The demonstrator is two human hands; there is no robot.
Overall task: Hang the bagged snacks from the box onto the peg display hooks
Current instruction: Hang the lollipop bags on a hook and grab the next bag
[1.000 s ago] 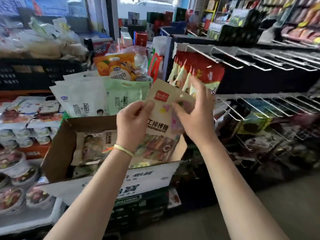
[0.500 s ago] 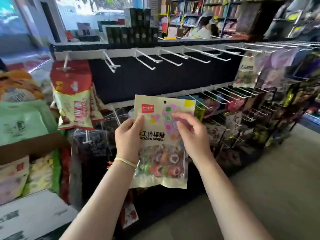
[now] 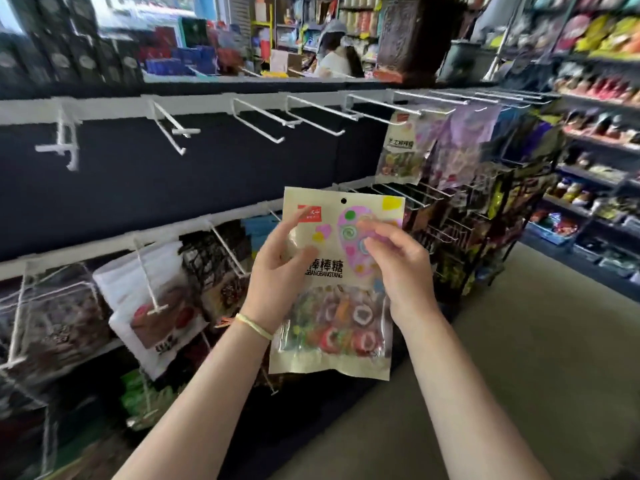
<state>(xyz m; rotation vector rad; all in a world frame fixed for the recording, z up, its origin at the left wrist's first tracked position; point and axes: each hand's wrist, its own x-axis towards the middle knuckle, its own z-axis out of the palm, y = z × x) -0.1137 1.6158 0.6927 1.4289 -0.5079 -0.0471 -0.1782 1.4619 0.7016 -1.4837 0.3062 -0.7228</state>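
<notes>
Lollipop bag (image 3: 337, 289) is held upright in front of the peg rack (image 3: 173, 109), below its empty top hooks (image 3: 263, 121). Left hand (image 3: 280, 271) pinches its left edge; right hand (image 3: 401, 268) grips its right side, fingers curled over the front. Matching bags (image 3: 401, 143) hang up-right of it.

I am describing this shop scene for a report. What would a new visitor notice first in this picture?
First comes the lollipop bag at the centre, held upright by the left hand and the right hand, its hang hole at the top. Behind it, a row of bare white peg hooks juts from the dark panel. At the upper right, a matching lollipop bag already hangs on a hook.
</notes>
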